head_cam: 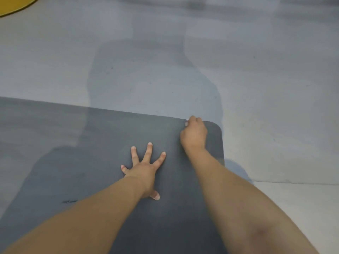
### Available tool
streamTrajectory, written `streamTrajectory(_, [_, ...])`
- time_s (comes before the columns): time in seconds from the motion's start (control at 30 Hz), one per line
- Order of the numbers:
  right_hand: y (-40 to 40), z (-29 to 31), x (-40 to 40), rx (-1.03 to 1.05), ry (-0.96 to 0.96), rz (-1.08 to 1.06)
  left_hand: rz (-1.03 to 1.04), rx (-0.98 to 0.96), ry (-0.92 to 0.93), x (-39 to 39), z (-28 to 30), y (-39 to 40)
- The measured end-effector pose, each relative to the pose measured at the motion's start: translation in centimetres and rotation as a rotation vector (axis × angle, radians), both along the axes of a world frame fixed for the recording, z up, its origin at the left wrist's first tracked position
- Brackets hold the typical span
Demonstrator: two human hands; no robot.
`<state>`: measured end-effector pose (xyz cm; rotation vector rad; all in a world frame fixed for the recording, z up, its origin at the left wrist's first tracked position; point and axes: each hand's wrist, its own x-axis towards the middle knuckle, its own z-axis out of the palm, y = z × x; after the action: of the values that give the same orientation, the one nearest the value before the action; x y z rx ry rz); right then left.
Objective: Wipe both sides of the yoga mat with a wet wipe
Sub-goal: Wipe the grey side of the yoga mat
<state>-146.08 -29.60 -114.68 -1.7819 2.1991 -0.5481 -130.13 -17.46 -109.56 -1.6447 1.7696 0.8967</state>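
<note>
yoga mat [91, 153] flat on floor [256, 70], lower left to centre of frame. my left hand [145, 171] splayed, pinning it. my right hand [194, 134] clenched on wet wipe [186, 122] near far corner. mat likely soft, floppy, grippy; lift by corner edge to flip.

We've got our left hand [145, 169] flat, palm down, fingers [149, 153] spread wide, thumb tucked back. Our right hand [194, 133] is curled into a loose fist further forward, knuckles up. Both forearms bare, reaching forward.
</note>
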Motion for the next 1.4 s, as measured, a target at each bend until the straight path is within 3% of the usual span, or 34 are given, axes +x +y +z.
streamTrajectory(0.13, [0.2, 0.4, 8.6, 0.071, -0.156, 0.312, -0.004, 0.036, -0.009, -0.1, 0.1, -0.2])
streamTrajectory(0.23, [-0.4, 0.7, 8.3, 0.122, -0.126, 0.451, -0.002, 0.028, -0.013, -0.1, 0.1, -0.3])
streamTrajectory(0.37, [-1.9, 0.2, 0.8, 0.036, 0.074, 0.185, -0.002, 0.016, -0.017, -0.2, 0.3, -0.2])
streamTrajectory(0.43, [-2.0, 0.1, 0.3, 0.028, 0.073, 0.064, -0.007, 0.029, -0.019, -0.3, 0.2, -0.2])
streamTrajectory(0.5, [-2.0, 0.0, 3.6, 0.019, -0.005, 0.075, -0.009, 0.039, -0.024, -0.3, 0.1, -0.2])
streamTrajectory(0.63, [-0.4, 0.3, 13.9, 0.156, -0.220, 0.557, -0.034, 0.068, -0.076, -0.1, -0.5, -0.2])
streamTrajectory(0.73, [-0.8, 1.0, 15.3, 0.250, -0.143, 0.785, 0.094, 0.062, -0.033, 0.0, -0.8, -0.3])
streamTrajectory(0.8, [-1.6, 1.0, 11.8, 0.186, -0.097, 0.756, -0.010, 0.062, -0.019, 0.0, -0.6, -0.4])
streamTrajectory(1.0, [-1.8, -0.1, -4.9, 0.008, 0.087, 0.268, 0.000, 0.016, 0.001, -0.1, -0.1, -0.2])
streamTrajectory(1.1, [-0.9, 0.0, -5.8, -0.024, 0.077, 0.140, 0.009, 0.014, 0.004, -0.1, -0.2, -0.2])
streamTrajectory(1.3, [7.0, 0.3, 2.3, 0.088, -0.139, 0.621, 0.021, 0.000, 0.017, -0.1, -0.1, -0.2])
streamTrajectory(1.4, [6.5, 0.7, -1.6, 0.097, -0.054, 0.542, 0.025, -0.020, 0.018, -0.1, -0.2, -0.1])
